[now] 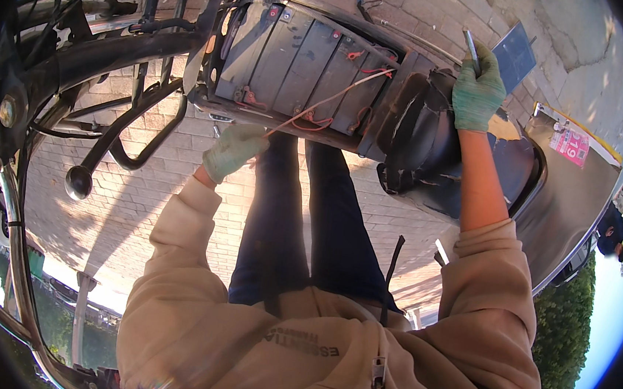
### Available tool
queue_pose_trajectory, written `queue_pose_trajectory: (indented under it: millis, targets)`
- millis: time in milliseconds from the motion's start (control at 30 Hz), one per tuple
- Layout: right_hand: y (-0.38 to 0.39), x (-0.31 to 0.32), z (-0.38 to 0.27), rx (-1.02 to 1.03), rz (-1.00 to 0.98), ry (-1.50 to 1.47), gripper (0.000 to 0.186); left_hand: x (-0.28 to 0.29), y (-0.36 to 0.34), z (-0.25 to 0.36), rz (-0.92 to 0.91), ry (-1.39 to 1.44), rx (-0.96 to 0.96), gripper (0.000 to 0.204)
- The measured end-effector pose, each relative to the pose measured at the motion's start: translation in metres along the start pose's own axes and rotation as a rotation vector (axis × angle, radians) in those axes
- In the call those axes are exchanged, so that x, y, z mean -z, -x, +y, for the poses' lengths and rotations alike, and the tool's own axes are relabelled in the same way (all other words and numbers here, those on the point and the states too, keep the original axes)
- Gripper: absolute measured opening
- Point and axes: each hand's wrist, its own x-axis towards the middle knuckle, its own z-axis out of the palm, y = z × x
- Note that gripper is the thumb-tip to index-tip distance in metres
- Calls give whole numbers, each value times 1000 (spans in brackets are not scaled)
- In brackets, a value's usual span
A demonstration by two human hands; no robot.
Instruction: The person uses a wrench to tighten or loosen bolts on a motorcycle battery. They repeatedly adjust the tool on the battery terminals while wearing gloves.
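Note:
A green-white glove covers my left hand [232, 152], whose fingers are closed on the near end of a thin brownish rod or stiff wire [328, 101]. That strip slants up over the battery compartment, its far end by the compartment's right side. Several grey batteries [275, 54] stand side by side there, with red wires [310, 120] along their near edge. My right hand [478, 93], in a green glove, is closed around a slim silver rod-shaped tool [472, 49]; its exact kind does not show. This hand is above the torn black seat [420, 137].
The vehicle's black frame and handlebar tubes [116, 51] fill the left side. A dark blue panel [514, 58] is beyond my right hand. On the right, a pink sticker [569, 146] is by the metal rear body. Brick paving [140, 202] lies below; another person [610, 232] is at far right.

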Motion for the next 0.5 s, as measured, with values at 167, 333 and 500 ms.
queue_pose_trajectory:
  millis: [167, 333, 500]
  targets:
    - [-1, 3, -4, -35, -37, -12, 29, 9, 3, -9, 126, 173, 85, 22]
    - [0, 4, -7, -61, -75, 38, 29, 23, -8, 12, 217, 186, 68, 24]
    - [0, 4, -9, -88, -73, -14, 30, 25, -6, 22, 173, 312, 93, 14]
